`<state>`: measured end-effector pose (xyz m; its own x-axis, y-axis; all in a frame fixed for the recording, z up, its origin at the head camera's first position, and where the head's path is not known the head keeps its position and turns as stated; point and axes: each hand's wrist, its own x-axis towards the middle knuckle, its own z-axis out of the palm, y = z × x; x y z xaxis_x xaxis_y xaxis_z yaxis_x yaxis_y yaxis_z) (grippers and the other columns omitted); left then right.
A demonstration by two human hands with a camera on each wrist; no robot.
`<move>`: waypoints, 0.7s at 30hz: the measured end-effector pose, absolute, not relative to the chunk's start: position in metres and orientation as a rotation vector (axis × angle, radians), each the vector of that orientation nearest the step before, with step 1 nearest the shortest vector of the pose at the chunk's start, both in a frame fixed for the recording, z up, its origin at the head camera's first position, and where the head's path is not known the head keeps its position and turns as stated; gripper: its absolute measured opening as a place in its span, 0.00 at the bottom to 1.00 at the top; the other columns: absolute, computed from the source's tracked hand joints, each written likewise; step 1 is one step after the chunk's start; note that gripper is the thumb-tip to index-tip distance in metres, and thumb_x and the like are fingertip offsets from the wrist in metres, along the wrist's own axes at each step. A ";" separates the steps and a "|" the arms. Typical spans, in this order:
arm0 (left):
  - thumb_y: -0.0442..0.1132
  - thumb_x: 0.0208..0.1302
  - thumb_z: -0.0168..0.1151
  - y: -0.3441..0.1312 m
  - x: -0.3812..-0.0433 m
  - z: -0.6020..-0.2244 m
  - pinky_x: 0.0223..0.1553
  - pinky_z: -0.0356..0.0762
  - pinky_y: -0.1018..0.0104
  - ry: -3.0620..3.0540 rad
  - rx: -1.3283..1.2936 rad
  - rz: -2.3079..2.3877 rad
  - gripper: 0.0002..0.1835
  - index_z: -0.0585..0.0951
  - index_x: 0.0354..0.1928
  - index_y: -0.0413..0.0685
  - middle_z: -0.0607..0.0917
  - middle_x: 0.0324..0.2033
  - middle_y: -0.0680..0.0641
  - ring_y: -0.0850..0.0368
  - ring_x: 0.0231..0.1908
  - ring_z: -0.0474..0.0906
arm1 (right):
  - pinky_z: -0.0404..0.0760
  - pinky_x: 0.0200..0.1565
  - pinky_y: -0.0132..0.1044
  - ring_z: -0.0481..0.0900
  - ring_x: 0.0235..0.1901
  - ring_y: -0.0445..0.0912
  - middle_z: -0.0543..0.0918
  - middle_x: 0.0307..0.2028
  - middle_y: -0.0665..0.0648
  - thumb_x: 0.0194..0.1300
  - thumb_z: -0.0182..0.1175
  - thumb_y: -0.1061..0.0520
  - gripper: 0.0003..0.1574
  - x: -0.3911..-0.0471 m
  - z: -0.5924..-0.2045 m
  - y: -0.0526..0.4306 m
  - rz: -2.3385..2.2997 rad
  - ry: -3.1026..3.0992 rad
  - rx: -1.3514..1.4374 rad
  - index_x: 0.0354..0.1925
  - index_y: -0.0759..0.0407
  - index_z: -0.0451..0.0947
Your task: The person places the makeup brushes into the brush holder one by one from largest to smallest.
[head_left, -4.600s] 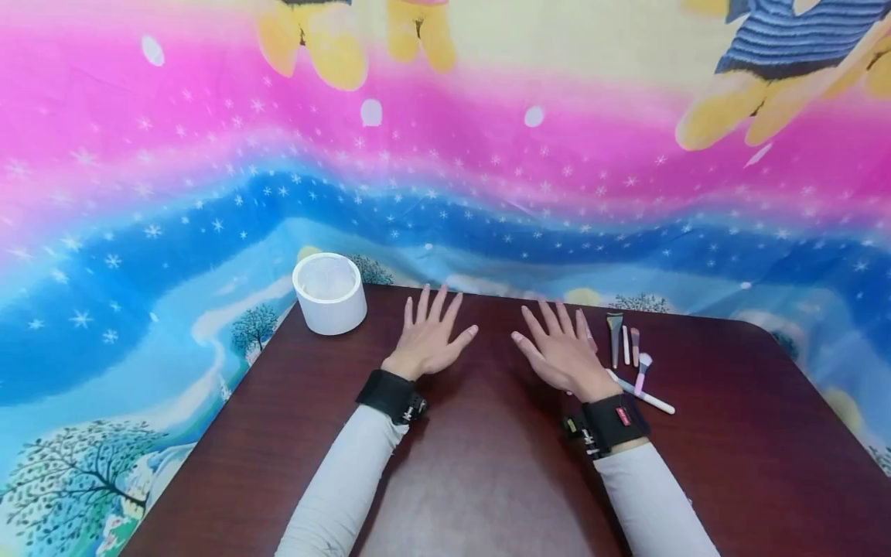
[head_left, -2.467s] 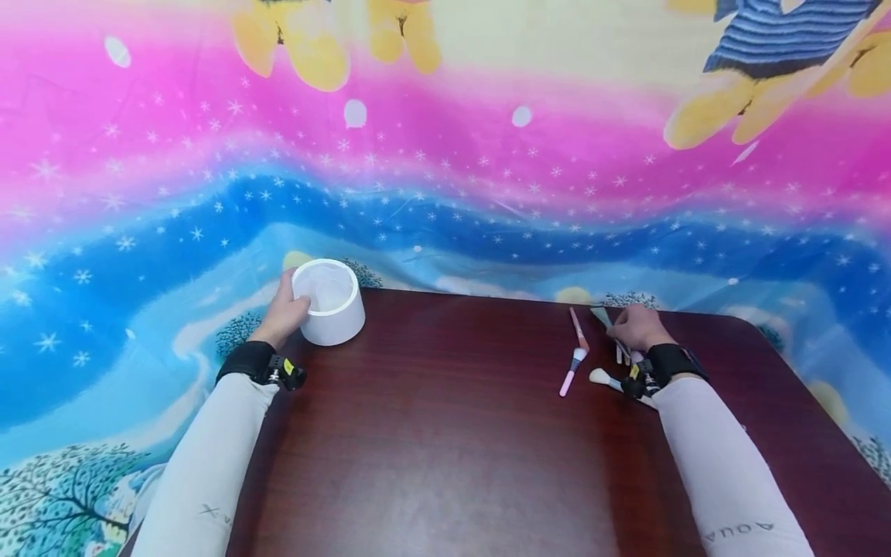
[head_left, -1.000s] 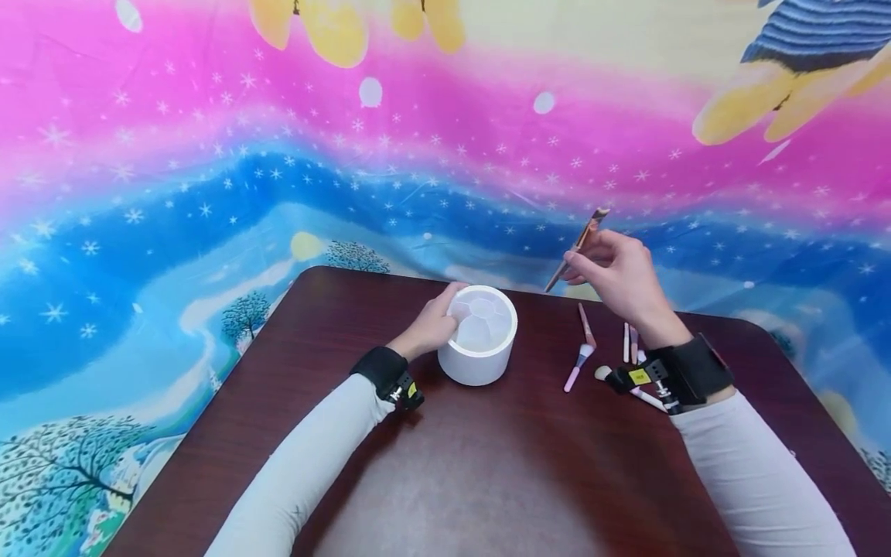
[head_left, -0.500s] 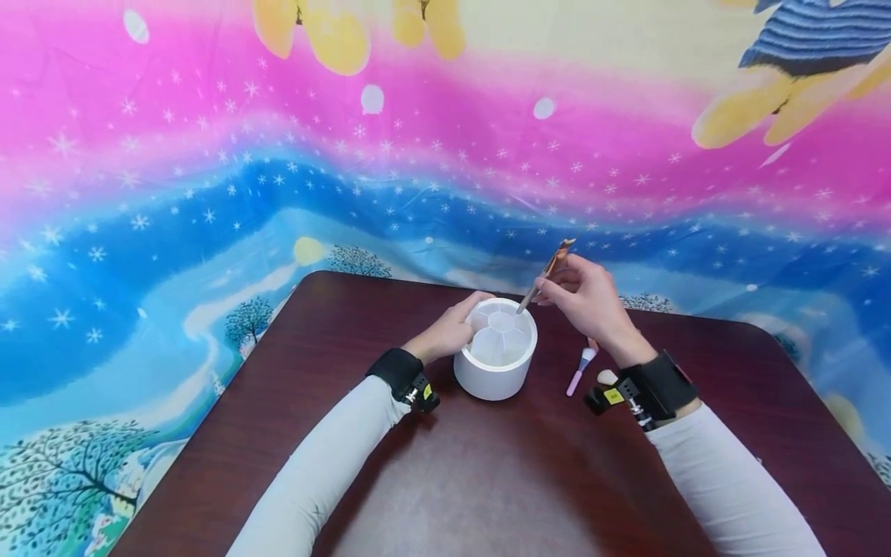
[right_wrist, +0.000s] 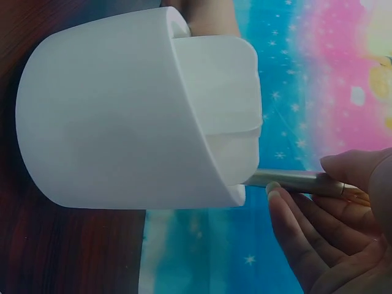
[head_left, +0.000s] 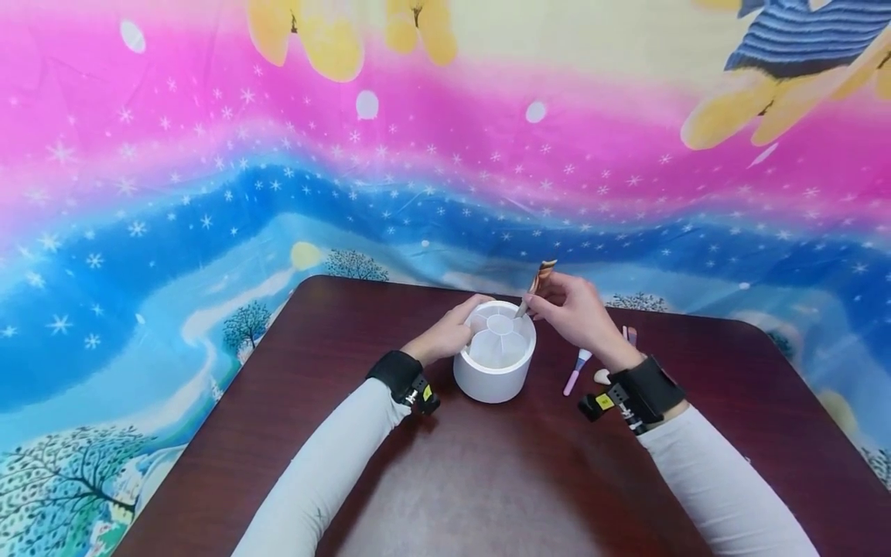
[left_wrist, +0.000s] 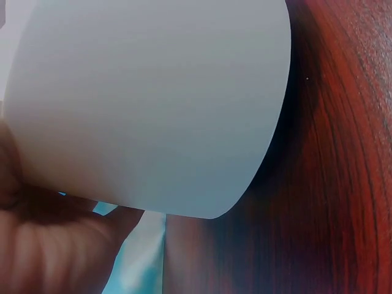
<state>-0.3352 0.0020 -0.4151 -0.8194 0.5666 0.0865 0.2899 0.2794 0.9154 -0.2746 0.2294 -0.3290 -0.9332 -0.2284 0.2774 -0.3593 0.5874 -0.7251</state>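
So the thing everything hangs on is the slim makeup brush with a silvery-grey handle and coppery upper part (head_left: 534, 286). It's at the far right edge of the white, plastic-looking cylindrical holder (head_left: 491, 383), handle end down and head up. Its long axis is tilted, with the low end leaning in toward the holder and the head leaning out to the right. The right hand (head_left: 574, 311) is the nearer one by a mile: thumb and fingers pinch the handle just above the holder's rim. Over on the holder's left side, the left hand (head_left: 445, 336) has its fingers wrapped on the wall, and the holder looks upright on the dark reddish-brown wooden desk (head_left: 431, 495).

To the holder's right there's a small pink-handled brush (head_left: 574, 379) and a pale rounded brush head (head_left: 602, 377), the rest of that one being behind the right wrist. More slim brushes past the forearm are mostly covered.

Can't make out how deep the handle tip sits or which compartment it's at, since the divider insert blocks it from the right wrist. The left wrist view is basically all holder wall, with that hand cut off.
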 end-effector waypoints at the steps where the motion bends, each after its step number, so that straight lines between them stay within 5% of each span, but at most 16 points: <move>1: 0.17 0.52 0.42 0.002 -0.335 -0.416 0.65 0.67 0.49 2.292 0.791 1.559 0.42 0.69 0.71 0.50 0.76 0.64 0.47 0.53 0.63 0.70 | 0.86 0.40 0.41 0.89 0.40 0.55 0.89 0.39 0.60 0.71 0.64 0.56 0.11 -0.275 -0.330 0.229 1.250 -2.670 0.495 0.47 0.62 0.81; 21: 0.18 0.58 0.46 0.001 -0.335 -0.415 0.66 0.66 0.47 2.240 0.792 1.590 0.38 0.69 0.71 0.53 0.77 0.64 0.48 0.52 0.63 0.72 | 0.80 0.45 0.49 0.85 0.44 0.53 0.88 0.46 0.60 0.72 0.63 0.50 0.18 -0.278 -0.334 0.230 0.974 -2.795 0.530 0.51 0.61 0.85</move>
